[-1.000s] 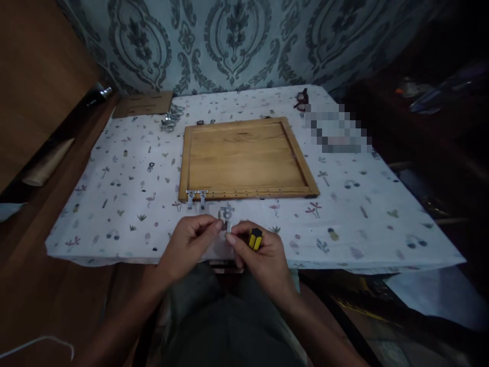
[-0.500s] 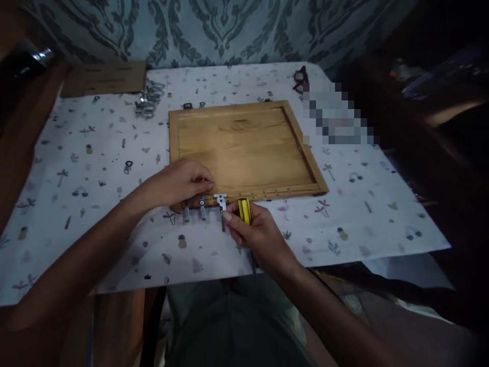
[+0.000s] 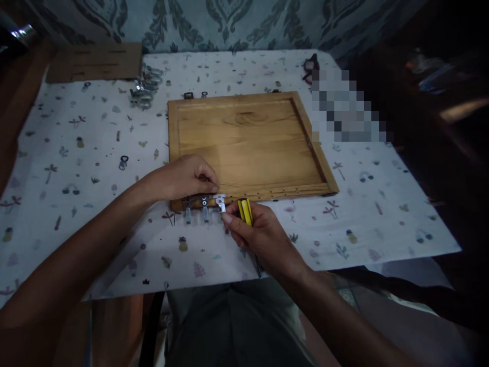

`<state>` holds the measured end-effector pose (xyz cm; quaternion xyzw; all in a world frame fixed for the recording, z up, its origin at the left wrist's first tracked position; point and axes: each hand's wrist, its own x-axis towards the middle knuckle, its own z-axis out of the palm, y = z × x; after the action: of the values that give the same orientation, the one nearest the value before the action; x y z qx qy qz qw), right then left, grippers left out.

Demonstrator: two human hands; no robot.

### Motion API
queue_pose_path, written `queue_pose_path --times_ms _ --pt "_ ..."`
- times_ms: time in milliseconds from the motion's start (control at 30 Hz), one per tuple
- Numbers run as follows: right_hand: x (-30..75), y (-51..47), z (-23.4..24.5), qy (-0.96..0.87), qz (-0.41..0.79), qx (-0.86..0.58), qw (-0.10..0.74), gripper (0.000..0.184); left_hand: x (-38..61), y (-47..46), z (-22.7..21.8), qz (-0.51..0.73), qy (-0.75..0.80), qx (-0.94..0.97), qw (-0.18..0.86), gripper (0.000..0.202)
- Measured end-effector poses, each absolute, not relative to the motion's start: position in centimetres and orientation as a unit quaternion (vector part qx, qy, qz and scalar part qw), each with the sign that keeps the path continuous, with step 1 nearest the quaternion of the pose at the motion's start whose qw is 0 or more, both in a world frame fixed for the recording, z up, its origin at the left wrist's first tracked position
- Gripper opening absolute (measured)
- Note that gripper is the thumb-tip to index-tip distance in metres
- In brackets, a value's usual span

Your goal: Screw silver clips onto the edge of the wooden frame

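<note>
A framed wooden panel (image 3: 244, 148) lies on the table, its near rail lined with small dark holes. Along that rail two metal brackets (image 3: 205, 214) sit on the left, their arms jutting toward me. My right hand (image 3: 263, 232) pinches a third T-shaped metal bracket (image 3: 220, 203) by its arm, its plate at the rail. Tucked in the same hand is a screwdriver (image 3: 245, 211), yellow handle up and thin shaft showing below. My left hand (image 3: 189, 178) is closed in a pinch over the rail just above the brackets; what its fingertips hold, if anything, is too small to make out.
More metal brackets (image 3: 147, 86) are heaped at the back left beside a flat piece of cardboard (image 3: 95, 62). A dark-handled tool (image 3: 311, 66), perhaps scissors, lies at the back right near a blurred-out patch. A patterned cloth (image 3: 95, 214) covers the table.
My view has shifted slightly. The right hand's fingers sit further up the third bracket's arm, and my left fingertips are a little nearer its plate. Both hands keep their pinch.
</note>
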<state>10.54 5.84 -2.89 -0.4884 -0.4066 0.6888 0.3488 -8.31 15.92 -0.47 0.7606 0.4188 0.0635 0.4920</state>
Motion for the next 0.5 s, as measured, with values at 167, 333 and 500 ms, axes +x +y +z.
queue_pose_path --times_ms 167,333,500 --pt "10.44 5.88 -3.01 -0.414 0.689 -0.481 0.351 0.031 -8.40 16.07 -0.57 0.063 0.418 0.741 0.521 0.019" --pt "10.24 5.91 -3.11 -0.411 0.688 -0.483 0.352 0.033 -8.28 16.05 -0.45 0.057 0.430 0.734 0.522 0.017" --pt "10.29 5.89 -2.91 -0.424 0.684 -0.484 0.343 0.031 -8.26 16.03 -0.51 0.042 0.435 0.735 0.519 0.019"
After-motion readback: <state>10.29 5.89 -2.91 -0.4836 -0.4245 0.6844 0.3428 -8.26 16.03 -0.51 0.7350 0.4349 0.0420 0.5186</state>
